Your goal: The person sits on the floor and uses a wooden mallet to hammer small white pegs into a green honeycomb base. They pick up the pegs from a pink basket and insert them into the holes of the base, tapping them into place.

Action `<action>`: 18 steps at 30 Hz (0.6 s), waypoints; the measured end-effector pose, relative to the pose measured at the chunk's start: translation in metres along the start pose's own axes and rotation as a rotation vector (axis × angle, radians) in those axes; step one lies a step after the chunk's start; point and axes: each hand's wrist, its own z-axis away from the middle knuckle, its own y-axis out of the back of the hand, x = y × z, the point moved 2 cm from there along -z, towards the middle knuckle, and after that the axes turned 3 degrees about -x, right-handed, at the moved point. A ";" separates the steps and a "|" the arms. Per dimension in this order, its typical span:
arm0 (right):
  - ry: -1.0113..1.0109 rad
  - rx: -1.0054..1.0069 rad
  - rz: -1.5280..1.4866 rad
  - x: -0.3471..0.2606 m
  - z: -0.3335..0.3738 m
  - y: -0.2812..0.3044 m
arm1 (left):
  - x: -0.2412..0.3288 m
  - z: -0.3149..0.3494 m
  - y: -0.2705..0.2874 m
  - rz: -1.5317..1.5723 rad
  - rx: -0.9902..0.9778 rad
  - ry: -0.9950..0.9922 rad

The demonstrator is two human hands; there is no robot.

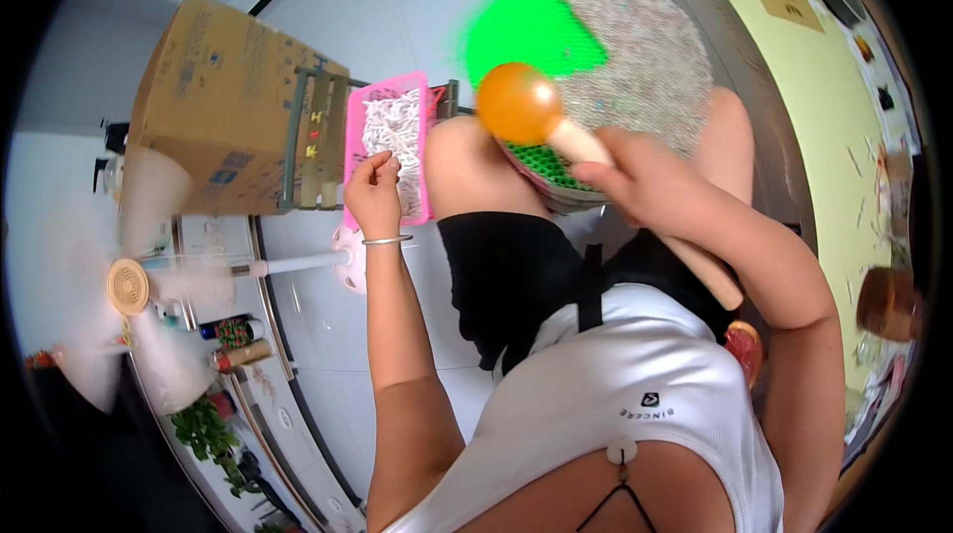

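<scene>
Open gap between left fingers (pixel 374 165) and orange mallet (pixel 519 104), knee (pixel 461 158) beneath

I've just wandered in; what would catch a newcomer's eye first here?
Probably the orange-headed tool with a pale handle, gripped in the right hand near the middle of the view. Just beyond its head glows a bright green patch, beside a pale, coarse-textured surface. To the left, the left hand is at a pink basket of white pieces.
</scene>
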 end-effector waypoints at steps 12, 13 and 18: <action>-0.179 0.346 -0.401 0.063 0.018 0.033 | -0.169 -0.056 -0.018 -0.912 -0.542 0.346; -0.203 0.339 -0.390 0.064 0.019 0.033 | -0.164 -0.056 -0.024 -0.937 -0.543 0.359; -0.188 0.396 -0.447 0.067 0.015 0.024 | -0.166 -0.067 -0.026 -0.845 -0.390 0.335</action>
